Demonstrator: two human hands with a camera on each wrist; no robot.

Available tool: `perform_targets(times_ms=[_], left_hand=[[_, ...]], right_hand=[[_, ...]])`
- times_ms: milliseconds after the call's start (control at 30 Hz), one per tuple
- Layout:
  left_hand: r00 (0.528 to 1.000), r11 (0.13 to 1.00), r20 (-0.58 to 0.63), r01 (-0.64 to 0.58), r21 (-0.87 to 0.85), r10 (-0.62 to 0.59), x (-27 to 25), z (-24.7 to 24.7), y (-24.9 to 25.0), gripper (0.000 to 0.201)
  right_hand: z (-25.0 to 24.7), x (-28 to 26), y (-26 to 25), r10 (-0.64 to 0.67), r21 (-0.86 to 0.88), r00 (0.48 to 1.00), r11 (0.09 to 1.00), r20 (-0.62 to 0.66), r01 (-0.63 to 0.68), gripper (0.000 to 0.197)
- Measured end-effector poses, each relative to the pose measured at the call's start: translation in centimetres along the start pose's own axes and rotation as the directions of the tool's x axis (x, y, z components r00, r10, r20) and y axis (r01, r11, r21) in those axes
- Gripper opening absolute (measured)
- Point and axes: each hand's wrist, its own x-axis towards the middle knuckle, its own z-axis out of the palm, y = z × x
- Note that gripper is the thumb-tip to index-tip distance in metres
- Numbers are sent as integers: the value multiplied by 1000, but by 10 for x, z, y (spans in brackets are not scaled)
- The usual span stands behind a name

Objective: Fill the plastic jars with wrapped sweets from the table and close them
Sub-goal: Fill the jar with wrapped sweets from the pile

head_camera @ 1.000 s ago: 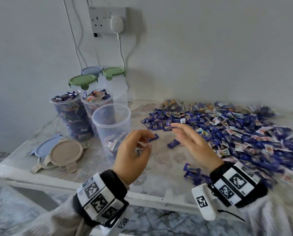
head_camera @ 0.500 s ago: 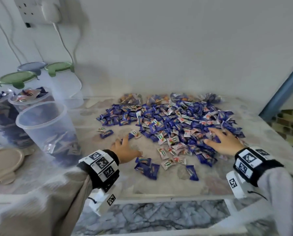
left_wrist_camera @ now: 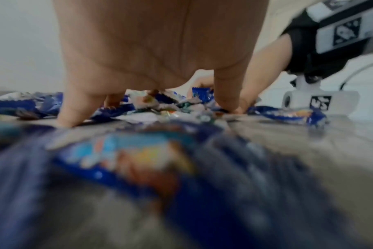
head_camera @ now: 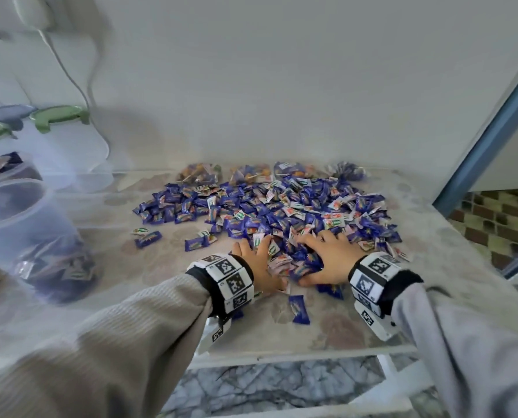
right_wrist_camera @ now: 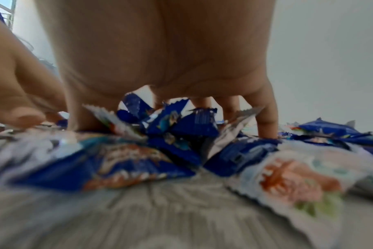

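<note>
A wide pile of blue and white wrapped sweets (head_camera: pixel 281 212) covers the middle of the table (head_camera: pixel 281 342). Both hands are at its near edge with a heap of sweets between them. My left hand (head_camera: pixel 259 257) presses against the heap's left side, its spread fingers (left_wrist_camera: pixel 74 107) pointing down to the table. My right hand (head_camera: pixel 327 251) is clawed over the heap, with fingers and thumb curled round a clump of sweets (right_wrist_camera: pixel 177 128). An open clear plastic jar (head_camera: pixel 25 236), partly filled, stands at the left.
Behind the open jar stands a full jar (head_camera: pixel 1 167), with lidded jars (head_camera: pixel 58 116) by the wall under a hanging cable (head_camera: pixel 79 86). Loose sweets (head_camera: pixel 298 309) lie near the table's front edge. A blue frame (head_camera: pixel 492 131) rises at the right.
Both hands came down from near the open jar onto the pile. They then drew together and raked sweets into a heap between them. The view swung right.
</note>
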Motion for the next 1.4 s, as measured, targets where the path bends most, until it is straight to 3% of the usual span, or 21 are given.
perform_targets(times_ms=[133,267,400,533,633,700,800,900,967,1000,1067,1133,1233,1300,1400], left_hand=[[994,997,-111,-4,71,12,2,8,10,89],[969,997,-248,-2,77,21,10,9,14,65],[989,1000,-148,19,-9,-20,23,-4,8,43],[996,980,-69,-72,-188,60,39,-21,-9,7],[991,957,-112,-105,-271,77,41,-30,-16,20],[993,943,-100,-97,-318,68,35,-33,-16,15],[994,930,-111,-22,-368,-21,29,-32,-14,24],[972,972,-232,-9,-233,-46,20,-29,-8,57],[957,996,-285,-79,-53,61,15,-25,-4,82],[959,994,-259,-105,40,112,14,-23,-3,93],[978,976,-141,-126,176,151,16,-19,-1,105],[985,959,-71,-135,248,157,21,-15,1,105],[980,951,-109,-130,280,166,25,-10,5,96],[979,957,-139,-108,269,150,26,-5,7,85],[979,974,-154,-98,206,131,29,-7,8,63]], right_hand=[[-6,8,6,-40,-22,999,999,-9,39,75],[-12,13,11,-95,106,995,989,-38,99,61],[-13,15,15,-131,206,986,967,-101,149,61],[-14,14,15,-103,297,975,942,-195,158,61],[-16,12,12,-69,363,964,918,-257,162,58],[-18,14,11,-48,386,956,908,-291,163,57],[-21,16,7,-21,415,954,897,-299,150,58],[-25,12,6,-16,418,956,897,-294,143,55],[-25,11,7,-37,383,954,911,-297,154,38],[-25,9,8,-50,352,959,924,-279,151,30],[-26,6,12,-70,279,982,953,-175,117,40],[-24,1,13,-90,219,994,970,-56,100,63],[-15,-2,11,-108,124,994,987,10,106,94],[-9,-1,8,-99,86,995,991,11,98,101],[-8,2,5,-85,126,996,989,12,82,92]])
